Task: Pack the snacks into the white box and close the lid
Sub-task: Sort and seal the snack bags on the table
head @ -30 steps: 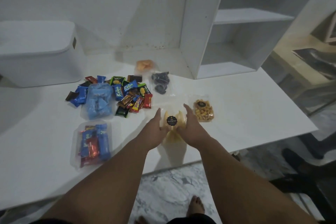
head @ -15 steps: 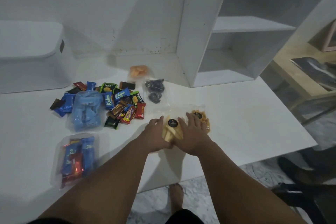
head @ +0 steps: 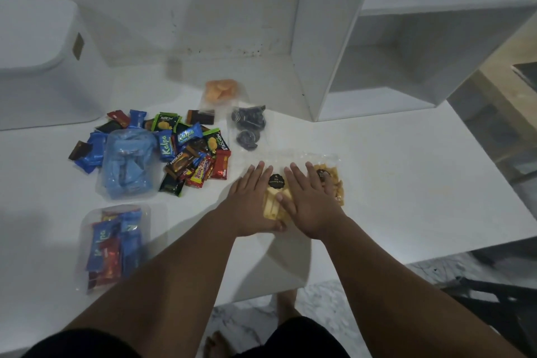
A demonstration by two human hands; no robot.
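Yellow-stick packet point(head: 274, 197) lies under the left hand point(head: 252, 202) and right hand point(head: 312, 202), fingers flat and straight; packing looks barely begun, needing a grasp, then the white box point(head: 37, 73) at ten o'clock.

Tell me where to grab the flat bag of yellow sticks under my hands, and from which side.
Probably its long sides, one hand from each side: the bag of yellow sticks lies flat on the table, running away from you, with the left hand and right hand flat either side of its black sticker.
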